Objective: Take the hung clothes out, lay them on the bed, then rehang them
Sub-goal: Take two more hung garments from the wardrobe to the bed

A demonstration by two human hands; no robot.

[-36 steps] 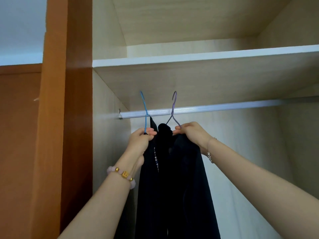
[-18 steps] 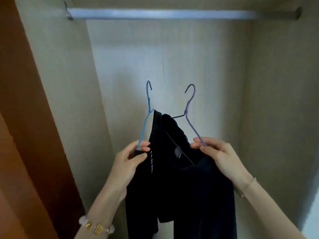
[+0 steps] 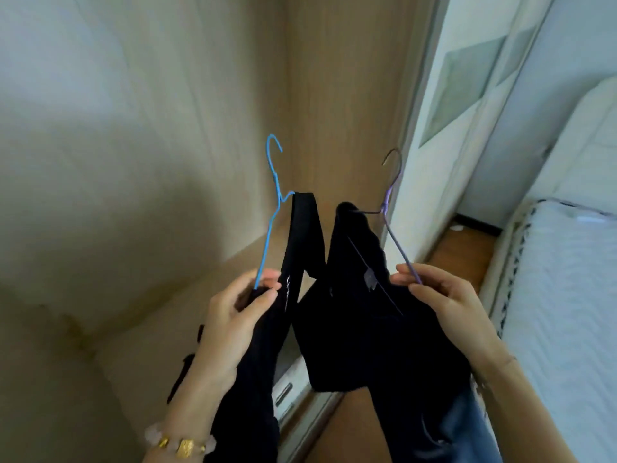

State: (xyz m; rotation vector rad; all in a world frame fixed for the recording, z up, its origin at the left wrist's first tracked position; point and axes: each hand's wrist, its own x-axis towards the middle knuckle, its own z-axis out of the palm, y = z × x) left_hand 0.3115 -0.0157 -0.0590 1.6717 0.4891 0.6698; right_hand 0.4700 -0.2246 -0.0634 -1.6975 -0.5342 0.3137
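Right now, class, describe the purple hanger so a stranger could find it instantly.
Start at the white bed on the right. Just left of it, the right hand pinches a thin purple wire hanger carrying a black garment. Its neighbour, in the left hand, is blue.

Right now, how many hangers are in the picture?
2. The blue hanger is in the left hand; the purple hanger is in the right hand. None seems hidden.

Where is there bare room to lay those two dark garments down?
The white quilted bed at far right looks bare where visible. The pale wooden wardrobe floor, below its back wall, is bare too. Between the left hand and right hand, hanging cloth crowds everything.
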